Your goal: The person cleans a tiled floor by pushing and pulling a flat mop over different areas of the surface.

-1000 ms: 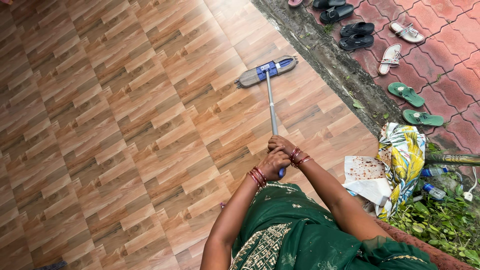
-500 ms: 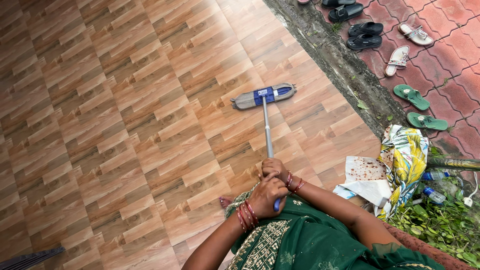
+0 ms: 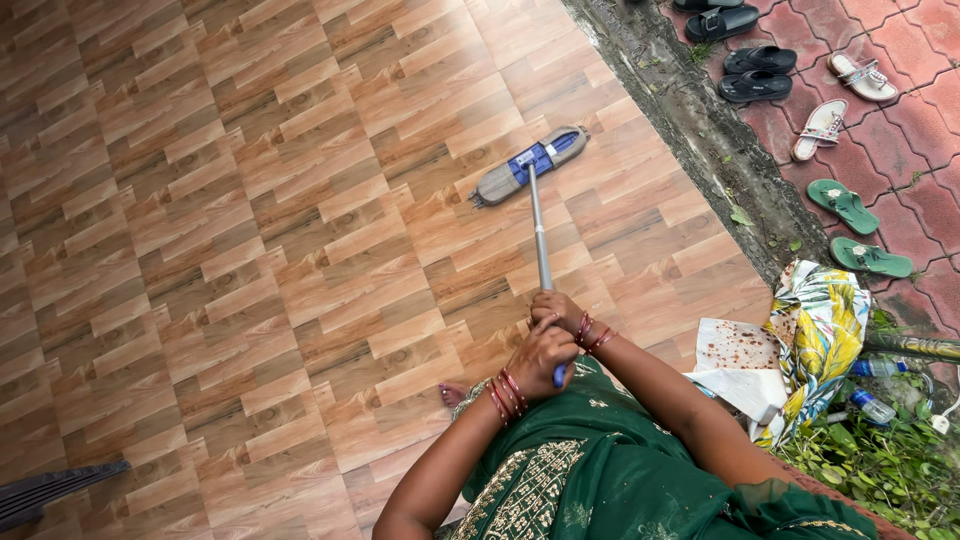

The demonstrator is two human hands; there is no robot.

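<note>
Metal mop handle (image 3: pixel 540 240) inside both hands' fingers (image 3: pixel 545 345).

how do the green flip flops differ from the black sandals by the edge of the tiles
The green flip flops are thin, flat and open with a thong strap; the black sandals look thicker, with broad bands across the top. The green flip flops are a single pair nearer the yellow printed cloth; the black sandals, at least two pairs, sit farther along toward the top. Both lie on the red paving, sole down, off the wood-pattern floor.
</note>
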